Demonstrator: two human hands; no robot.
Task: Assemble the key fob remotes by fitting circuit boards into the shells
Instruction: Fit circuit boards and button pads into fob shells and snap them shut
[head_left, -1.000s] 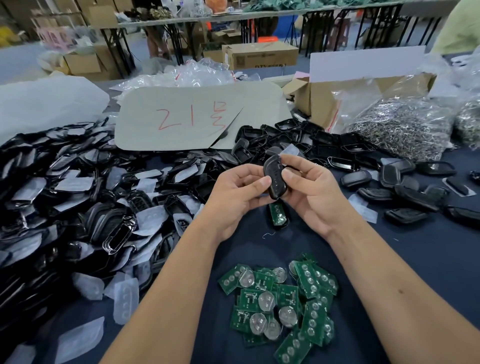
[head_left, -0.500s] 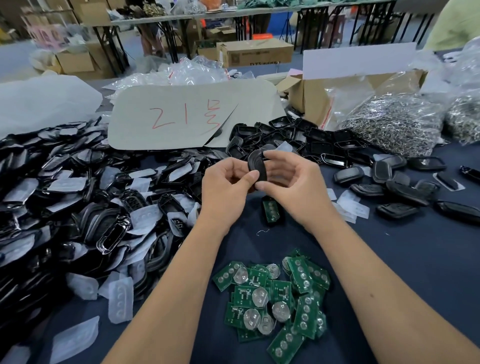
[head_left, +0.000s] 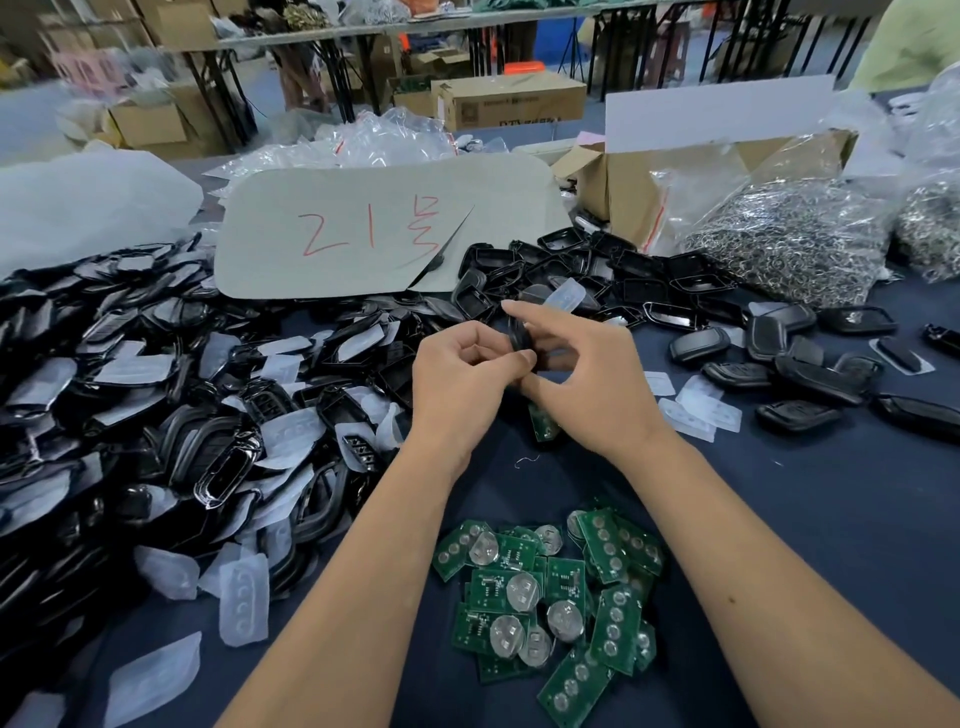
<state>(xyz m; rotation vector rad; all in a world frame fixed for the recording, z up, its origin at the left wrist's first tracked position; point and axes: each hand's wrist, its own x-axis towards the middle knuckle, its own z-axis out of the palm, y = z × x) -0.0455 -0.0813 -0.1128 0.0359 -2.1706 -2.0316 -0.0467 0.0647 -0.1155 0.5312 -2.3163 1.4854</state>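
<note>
Both hands hold one black key shell (head_left: 521, 335) up over the blue counter (head_left: 810, 499). The left hand (head_left: 464, 374) pinches it with curled fingers. The right hand (head_left: 587, 379) grips it from the other side. Green boards (head_left: 550, 597) lie in a pile near the arms.

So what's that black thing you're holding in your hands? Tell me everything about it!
It's a black key fob shell, smooth and plastic-looking, turned edge-on so only its thin curved side shows. The left hand and right hand both pinch it above the blue table. What's inside is hidden.
</note>
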